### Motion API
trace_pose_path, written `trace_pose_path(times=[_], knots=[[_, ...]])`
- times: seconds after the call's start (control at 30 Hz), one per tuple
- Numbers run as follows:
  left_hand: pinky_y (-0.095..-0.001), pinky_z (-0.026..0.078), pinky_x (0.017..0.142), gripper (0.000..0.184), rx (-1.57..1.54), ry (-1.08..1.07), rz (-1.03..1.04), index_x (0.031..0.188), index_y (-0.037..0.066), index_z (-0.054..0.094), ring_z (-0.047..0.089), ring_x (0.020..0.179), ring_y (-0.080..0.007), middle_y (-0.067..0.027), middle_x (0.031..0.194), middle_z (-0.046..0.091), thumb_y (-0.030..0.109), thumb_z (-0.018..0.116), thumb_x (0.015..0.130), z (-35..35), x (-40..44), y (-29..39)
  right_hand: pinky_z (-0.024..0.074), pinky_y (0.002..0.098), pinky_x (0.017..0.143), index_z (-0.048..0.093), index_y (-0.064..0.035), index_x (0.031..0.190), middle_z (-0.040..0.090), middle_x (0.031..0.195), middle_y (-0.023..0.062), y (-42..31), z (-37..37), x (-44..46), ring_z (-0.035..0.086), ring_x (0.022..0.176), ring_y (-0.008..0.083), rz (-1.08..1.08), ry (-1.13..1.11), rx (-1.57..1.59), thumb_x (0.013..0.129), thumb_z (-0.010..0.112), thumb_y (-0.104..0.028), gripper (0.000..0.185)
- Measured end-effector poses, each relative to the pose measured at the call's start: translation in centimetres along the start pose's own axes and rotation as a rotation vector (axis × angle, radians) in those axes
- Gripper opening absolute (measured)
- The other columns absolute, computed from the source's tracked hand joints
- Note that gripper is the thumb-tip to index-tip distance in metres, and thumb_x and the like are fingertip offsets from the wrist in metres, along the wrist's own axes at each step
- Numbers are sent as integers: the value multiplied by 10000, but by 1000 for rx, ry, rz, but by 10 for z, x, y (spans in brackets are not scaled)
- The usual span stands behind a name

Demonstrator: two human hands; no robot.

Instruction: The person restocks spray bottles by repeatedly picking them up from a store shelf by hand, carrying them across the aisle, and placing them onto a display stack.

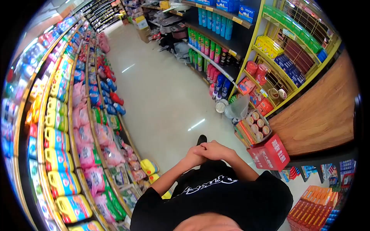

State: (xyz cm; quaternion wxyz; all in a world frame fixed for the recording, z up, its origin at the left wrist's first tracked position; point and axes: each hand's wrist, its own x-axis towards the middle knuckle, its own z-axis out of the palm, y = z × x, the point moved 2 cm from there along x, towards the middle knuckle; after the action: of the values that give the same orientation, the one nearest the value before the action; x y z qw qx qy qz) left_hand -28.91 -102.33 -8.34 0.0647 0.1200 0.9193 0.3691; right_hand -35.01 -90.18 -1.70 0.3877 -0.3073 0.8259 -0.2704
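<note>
My left hand (pixel 194 157) and my right hand (pixel 214 149) are clasped together in front of my waist. The fingers of both are closed, and the right hand lies partly over the left. No object shows in either hand. Below them is my black shirt (pixel 216 192) with white lettering. One dark shoe (pixel 202 139) shows just beyond the hands.
Long shelves on the left hold yellow detergent jugs (pixel 61 161) and pink bags (pixel 85 154). Spray cans (pixel 204 46) fill dark shelves at the right, beside a yellow rack (pixel 252 46). A red box (pixel 269 154) stands near a wooden panel (pixel 316 119). The pale floor (pixel 158 96) runs between.
</note>
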Motion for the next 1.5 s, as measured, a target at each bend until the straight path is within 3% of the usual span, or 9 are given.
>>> trace_pose_path(times=[0.23,0.33,0.47,0.53,0.63,0.83,1.03,1.33,1.5], knots=[[-460,544,724,173,-119,80,-51,963,34,683,681,845,-410,-195,909,708,125,622,829,-105,135,-71,546,425,741,720,4,1018,707,847,241,-16,-121,127,685,764,399,-103,194,72,936,594,-542,566],[-436,533,693,140,-309,140,-96,931,-4,678,681,833,-410,-222,904,696,86,614,845,-143,182,-108,547,409,725,693,12,1099,705,857,242,-28,-171,175,691,782,393,-245,244,81,932,626,-475,519],[-384,545,742,148,-423,212,-121,942,-32,683,705,830,-312,-186,884,719,39,563,891,-184,239,-142,554,399,731,666,14,1171,712,833,218,-24,-220,242,709,787,358,-375,303,10,921,665,-404,487],[-358,549,781,174,-596,271,-87,970,-40,687,706,845,-244,-148,896,732,7,531,911,-194,269,-169,562,395,751,643,2,1230,723,911,208,-18,-248,269,718,839,339,-347,336,163,916,680,-395,508],[-337,545,832,199,-916,119,-285,1051,-36,688,684,903,-180,-94,946,720,10,529,939,-207,312,-223,557,397,829,577,4,1327,704,1091,211,5,-289,313,705,974,325,-306,452,213,909,695,-395,590],[-338,513,911,404,-954,-75,-211,1319,3,576,654,1067,-215,-128,1194,668,280,432,1062,-264,431,-281,478,419,1003,465,70,1405,567,1359,261,31,-354,400,607,1186,378,-97,625,156,919,677,-441,736],[-390,429,1045,606,-1011,-379,6,1454,25,472,544,1271,-248,-157,1402,569,452,246,1088,-311,577,-293,464,431,1021,379,81,1467,569,1336,283,32,-438,453,600,1198,392,153,834,294,940,623,-494,817],[-386,383,1103,758,-907,-713,82,1493,29,408,513,1306,-242,-130,1435,519,609,177,1061,-304,765,-245,477,331,980,305,86,1498,607,1232,187,107,-538,486,618,1146,225,115,1238,738,1033,553,-329,671],[-381,289,1155,696,-700,-603,303,1416,-67,393,407,1369,-295,-218,1421,465,533,326,1069,-296,856,-197,405,399,1086,390,97,1456,515,1416,303,196,-596,508,524,1312,385,272,1497,690,1030,495,-429,685]])
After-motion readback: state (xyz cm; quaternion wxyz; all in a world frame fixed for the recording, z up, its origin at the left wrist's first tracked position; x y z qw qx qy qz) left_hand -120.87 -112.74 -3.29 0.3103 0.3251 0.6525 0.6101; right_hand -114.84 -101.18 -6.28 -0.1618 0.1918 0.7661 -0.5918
